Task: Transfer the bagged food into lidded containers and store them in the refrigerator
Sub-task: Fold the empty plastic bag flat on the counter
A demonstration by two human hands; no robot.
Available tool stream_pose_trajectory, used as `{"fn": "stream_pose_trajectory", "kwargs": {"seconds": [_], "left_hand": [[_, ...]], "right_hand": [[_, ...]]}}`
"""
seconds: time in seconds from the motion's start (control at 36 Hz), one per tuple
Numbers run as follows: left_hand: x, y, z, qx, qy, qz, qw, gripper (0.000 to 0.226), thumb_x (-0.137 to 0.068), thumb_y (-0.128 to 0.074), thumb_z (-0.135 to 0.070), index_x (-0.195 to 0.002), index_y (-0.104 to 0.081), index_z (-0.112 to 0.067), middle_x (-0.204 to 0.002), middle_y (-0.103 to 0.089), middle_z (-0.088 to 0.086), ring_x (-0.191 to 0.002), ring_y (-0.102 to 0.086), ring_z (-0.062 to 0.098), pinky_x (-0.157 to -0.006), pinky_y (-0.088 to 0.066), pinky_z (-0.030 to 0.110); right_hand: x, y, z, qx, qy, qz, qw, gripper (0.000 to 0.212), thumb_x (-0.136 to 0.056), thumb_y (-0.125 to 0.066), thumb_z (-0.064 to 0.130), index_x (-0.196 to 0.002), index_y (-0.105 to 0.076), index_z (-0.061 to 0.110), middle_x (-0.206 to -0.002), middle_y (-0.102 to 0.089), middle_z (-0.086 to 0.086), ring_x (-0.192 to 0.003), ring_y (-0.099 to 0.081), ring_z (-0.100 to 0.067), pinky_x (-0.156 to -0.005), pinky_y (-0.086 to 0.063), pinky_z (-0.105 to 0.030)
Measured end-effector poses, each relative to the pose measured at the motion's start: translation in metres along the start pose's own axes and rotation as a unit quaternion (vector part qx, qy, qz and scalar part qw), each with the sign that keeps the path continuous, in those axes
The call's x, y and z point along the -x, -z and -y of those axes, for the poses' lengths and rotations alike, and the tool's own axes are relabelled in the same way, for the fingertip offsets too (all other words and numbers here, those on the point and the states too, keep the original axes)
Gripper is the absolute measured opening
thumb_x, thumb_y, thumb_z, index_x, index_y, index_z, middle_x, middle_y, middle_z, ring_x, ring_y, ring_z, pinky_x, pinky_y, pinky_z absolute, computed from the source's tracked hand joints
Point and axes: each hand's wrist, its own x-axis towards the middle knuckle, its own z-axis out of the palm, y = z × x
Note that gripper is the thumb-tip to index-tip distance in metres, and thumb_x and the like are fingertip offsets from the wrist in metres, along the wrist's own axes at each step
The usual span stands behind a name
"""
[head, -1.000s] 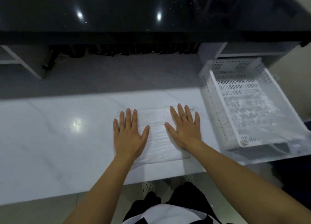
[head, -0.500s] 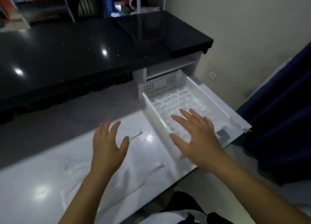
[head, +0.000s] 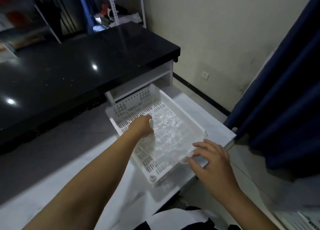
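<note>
The left hand (head: 141, 126), fingers hidden, reaches clear crinkled plastic bags (head: 167, 126) in a white slotted plastic basket (head: 133, 100); the right hand (head: 210, 158) hovers spread. Pinch one bag only.

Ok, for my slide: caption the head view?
Left hand reaches into a white basket of clear plastic; right hand at its rim.

Bags (head: 168, 131): clear plastic, crinkled, loose pile inside white slotted basket (head: 131, 101), covering mid & right of its floor; contents not legible. Left edge bunched in left hand's (head: 142, 126) grip. Basket at counter's (head: 213, 119) right end.
</note>
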Motion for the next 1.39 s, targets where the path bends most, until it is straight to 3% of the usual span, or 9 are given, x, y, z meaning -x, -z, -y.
{"fn": "stream_pose_trajectory", "kwargs": {"seconds": [0.22,0.33,0.53,0.67,0.83,1.03,1.19,1.33,1.39], "left_hand": [[-0.019,-0.012,0.0,0.02,0.056,-0.009,0.998,0.012,-0.083,-0.072,-0.009,-0.088,-0.065,-0.016,-0.095,-0.064,0.001,-0.079,-0.055,0.017,-0.061,-0.038,0.026],[-0.014,-0.001,-0.001,0.056,0.043,-0.014,0.997,0.028,-0.083,-0.075,-0.013,-0.069,-0.053,-0.02,-0.075,-0.056,-0.003,-0.071,-0.052,0.016,-0.06,-0.038,0.027],[0.068,0.06,0.031,0.359,0.042,-0.085,0.929,0.011,-0.086,-0.075,-0.01,-0.093,-0.068,-0.015,-0.08,-0.074,0.004,-0.071,-0.073,0.014,-0.061,-0.056,0.021],[0.172,0.077,0.081,0.471,0.039,-0.208,0.856,0.053,-0.086,-0.074,-0.003,-0.125,-0.059,-0.035,-0.09,-0.075,0.008,-0.077,-0.073,0.023,-0.064,-0.06,0.029],[0.284,0.051,0.131,0.445,0.127,-0.332,0.822,0.032,-0.092,-0.065,0.001,-0.103,-0.069,-0.029,-0.093,-0.072,-0.001,-0.077,-0.069,0.018,-0.067,-0.061,0.034],[0.349,-0.022,0.18,0.459,0.258,-0.382,0.759,0.043,-0.09,-0.063,0.006,-0.098,-0.076,-0.033,-0.099,-0.073,-0.003,-0.078,-0.071,0.018,-0.067,-0.06,0.025],[0.361,-0.089,0.22,0.492,0.329,-0.333,0.734,0.041,-0.088,-0.064,0.007,-0.093,-0.076,-0.032,-0.102,-0.072,0.003,-0.079,-0.071,0.021,-0.071,-0.06,0.028],[0.359,-0.118,0.24,0.473,0.352,-0.287,0.755,0.039,-0.088,-0.063,-0.001,-0.098,-0.071,-0.038,-0.105,-0.073,0.002,-0.068,-0.061,0.021,-0.061,-0.051,0.032],[0.359,-0.121,0.242,0.446,0.351,-0.272,0.777,0.032,-0.091,-0.065,-0.009,-0.105,-0.069,-0.038,-0.116,-0.067,0.0,-0.083,-0.062,0.016,-0.066,-0.05,0.022]], "right_hand": [[-0.019,0.017,-0.034,-0.026,-0.006,0.04,0.999,0.019,-0.081,-0.08,0.018,-0.074,-0.066,0.03,-0.115,-0.061,0.02,-0.118,-0.044,0.0,-0.105,-0.028,-0.03],[-0.036,0.028,-0.043,-0.102,-0.016,0.096,0.99,0.019,-0.083,-0.077,0.014,-0.073,-0.067,0.027,-0.11,-0.066,0.02,-0.108,-0.059,-0.007,-0.088,-0.048,-0.03],[-0.074,0.039,-0.032,-0.135,0.07,0.131,0.98,0.019,-0.081,-0.078,0.004,-0.077,-0.071,0.022,-0.101,-0.071,0.016,-0.098,-0.064,0.002,-0.085,-0.046,-0.009],[-0.095,0.019,0.007,-0.138,0.168,0.17,0.961,0.018,-0.079,-0.079,0.006,-0.085,-0.073,0.023,-0.109,-0.07,0.01,-0.106,-0.063,-0.001,-0.092,-0.048,-0.016],[-0.097,-0.04,0.063,-0.109,0.27,0.279,0.915,0.013,-0.08,-0.079,0.013,-0.081,-0.074,0.025,-0.12,-0.061,0.018,-0.118,-0.049,0.005,-0.1,-0.033,-0.015],[-0.075,-0.137,0.098,0.039,0.387,0.386,0.837,0.008,-0.087,-0.07,0.016,-0.092,-0.073,0.02,-0.137,-0.055,-0.002,-0.136,-0.037,-0.021,-0.11,-0.022,-0.026],[-0.041,-0.195,0.092,0.256,0.42,0.42,0.763,0.036,-0.092,-0.051,0.033,-0.126,-0.064,0.034,-0.163,-0.027,-0.001,-0.153,-0.004,-0.026,-0.121,0.007,-0.046],[-0.018,-0.207,0.081,0.376,0.407,0.396,0.732,0.065,-0.089,-0.047,0.047,-0.151,-0.031,0.037,-0.168,0.008,-0.003,-0.149,0.027,-0.031,-0.116,0.016,-0.057],[-0.016,-0.201,0.083,0.391,0.396,0.402,0.727,0.073,-0.087,-0.046,0.056,-0.154,-0.023,0.039,-0.165,0.02,-0.002,-0.145,0.035,-0.029,-0.116,0.016,-0.058]]}}
